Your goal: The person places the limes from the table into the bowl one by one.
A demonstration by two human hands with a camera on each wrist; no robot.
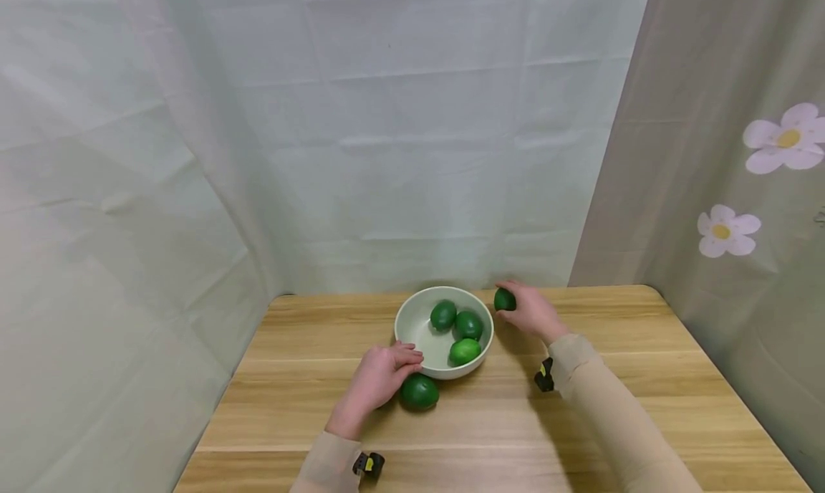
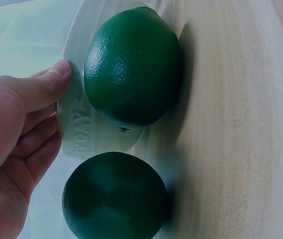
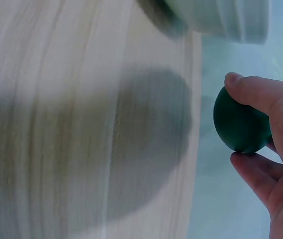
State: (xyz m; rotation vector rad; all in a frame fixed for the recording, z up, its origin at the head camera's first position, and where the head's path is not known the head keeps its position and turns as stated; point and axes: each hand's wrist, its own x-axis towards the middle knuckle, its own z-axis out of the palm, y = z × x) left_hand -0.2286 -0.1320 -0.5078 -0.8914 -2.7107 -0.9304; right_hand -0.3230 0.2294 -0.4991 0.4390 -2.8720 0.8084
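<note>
A pale green bowl (image 1: 412, 328) holds two dark green limes (image 1: 442, 315) and one brighter green lime (image 1: 465, 351). At the bowl's near left rim, my left hand (image 1: 377, 378) pinches the edge between thumb and fingers. My right hand (image 1: 531, 312) grips another dark green lime (image 3: 240, 122) between thumb and fingers, just right of the bowl and raised above the table. A large dark lime (image 2: 134, 67) lies on the table against the bowl's near side. Beside it in the left wrist view is one more dark lime (image 2: 114, 196), mostly hidden by the left hand in the head view.
The wooden table (image 1: 644, 407) ends just behind the bowl, where a pale cloth (image 1: 419, 156) hangs. A darker curtain with flowers (image 1: 722, 231) borders the right side. Small black devices (image 1: 544, 375) are worn at both wrists.
</note>
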